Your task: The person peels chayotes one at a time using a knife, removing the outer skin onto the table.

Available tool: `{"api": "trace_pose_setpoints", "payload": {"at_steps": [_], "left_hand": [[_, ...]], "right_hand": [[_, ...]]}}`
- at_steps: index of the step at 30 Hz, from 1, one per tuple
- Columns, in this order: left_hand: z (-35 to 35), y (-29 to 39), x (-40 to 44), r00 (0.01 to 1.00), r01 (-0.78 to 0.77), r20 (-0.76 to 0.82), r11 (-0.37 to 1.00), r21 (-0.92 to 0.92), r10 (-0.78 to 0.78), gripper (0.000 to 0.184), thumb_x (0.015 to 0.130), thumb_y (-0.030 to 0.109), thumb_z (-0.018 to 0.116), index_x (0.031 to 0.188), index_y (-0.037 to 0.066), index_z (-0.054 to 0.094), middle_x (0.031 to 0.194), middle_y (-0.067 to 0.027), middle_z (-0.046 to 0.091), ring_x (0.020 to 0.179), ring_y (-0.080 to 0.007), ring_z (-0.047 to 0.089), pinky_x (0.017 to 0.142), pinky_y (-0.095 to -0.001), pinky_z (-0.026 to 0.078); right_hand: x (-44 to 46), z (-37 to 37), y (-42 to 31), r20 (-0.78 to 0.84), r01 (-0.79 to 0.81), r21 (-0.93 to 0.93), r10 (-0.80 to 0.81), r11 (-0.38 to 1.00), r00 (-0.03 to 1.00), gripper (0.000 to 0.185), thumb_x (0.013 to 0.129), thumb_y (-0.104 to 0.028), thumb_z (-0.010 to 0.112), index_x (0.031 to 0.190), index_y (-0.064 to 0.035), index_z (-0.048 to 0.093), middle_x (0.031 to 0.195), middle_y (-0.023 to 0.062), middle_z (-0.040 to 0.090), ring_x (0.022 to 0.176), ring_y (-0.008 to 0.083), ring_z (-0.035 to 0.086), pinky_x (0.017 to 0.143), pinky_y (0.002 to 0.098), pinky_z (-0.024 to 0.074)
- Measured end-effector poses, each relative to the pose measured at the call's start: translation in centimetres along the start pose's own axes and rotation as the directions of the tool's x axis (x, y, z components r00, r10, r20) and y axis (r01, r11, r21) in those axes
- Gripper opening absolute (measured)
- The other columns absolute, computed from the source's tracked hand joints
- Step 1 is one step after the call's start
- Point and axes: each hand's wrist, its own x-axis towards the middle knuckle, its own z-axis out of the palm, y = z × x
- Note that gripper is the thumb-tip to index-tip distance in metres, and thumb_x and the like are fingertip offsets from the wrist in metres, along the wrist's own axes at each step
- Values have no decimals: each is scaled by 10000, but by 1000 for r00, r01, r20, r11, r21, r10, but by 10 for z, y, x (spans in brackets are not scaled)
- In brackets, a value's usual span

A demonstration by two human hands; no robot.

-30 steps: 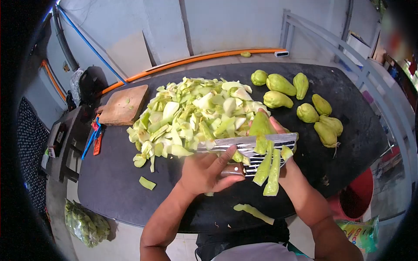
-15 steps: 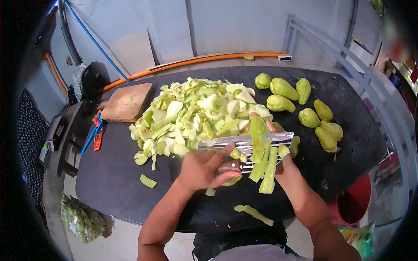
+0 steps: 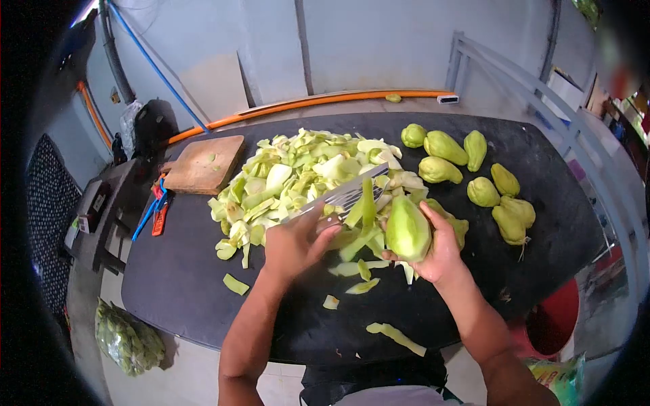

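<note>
My left hand (image 3: 291, 245) is wrapped around the handle of a wide-bladed knife (image 3: 333, 198), its blade angled up and to the right over the peelings. Green strips of peel cling to or hang beside the blade. In my right hand (image 3: 441, 252) is a partly peeled chayote (image 3: 409, 232), held from its right side, with a paler face towards me. The blade stands just left of the fruit; whether they touch I cannot tell. Loose strips of peel (image 3: 363, 287) lie beneath the hands. Behind them rises a large heap of chayote peelings (image 3: 291, 177).
Several whole chayotes (image 3: 443, 147) sit at the right on the black table (image 3: 183, 271). A wooden cutting board (image 3: 206, 164) and a blue-and-red tool (image 3: 159, 210) lie at the left. On the floor are a bag of green produce (image 3: 128, 338) and a red bucket (image 3: 567, 318).
The knife has swung from nearly level to slanted, away from the front of the chayote. Strips of peel have dropped to the table, and the fruit's pale peeled face now shows.
</note>
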Motion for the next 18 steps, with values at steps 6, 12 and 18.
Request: {"api": "trace_pose_setpoints", "payload": {"at_steps": [6, 12, 18], "left_hand": [[3, 43, -7, 988, -141, 53, 988, -62, 144, 664, 797, 519, 765, 1249, 43, 663, 696, -106, 662, 581, -282, 663, 539, -377, 517], [2, 82, -15, 847, -532, -58, 842, -95, 528, 783, 730, 548, 805, 1305, 45, 636, 630, 5, 529, 515, -166, 578, 461, -315, 461], [-3, 95, -19, 824, -558, 61, 825, -95, 564, 793, 686, 521, 837, 1271, 20, 652, 674, -4, 588, 534, -149, 597, 511, -280, 505]], "right_hand": [[18, -38, 5, 341, -54, 157, -3, 986, 940, 456, 1030, -435, 406, 1345, -133, 539, 1281, 112, 618, 1154, 290, 613, 920, 578, 521], [18, -35, 3, 165, 53, 134, -75, 990, 983, 424, 1042, -402, 411, 1374, -173, 542, 1149, 121, 662, 1038, 279, 652, 932, 456, 533], [22, -34, 0, 172, 33, 130, -55, 991, 984, 381, 1050, -337, 430, 1371, -175, 557, 1108, 101, 665, 966, 274, 672, 846, 427, 579]]}}
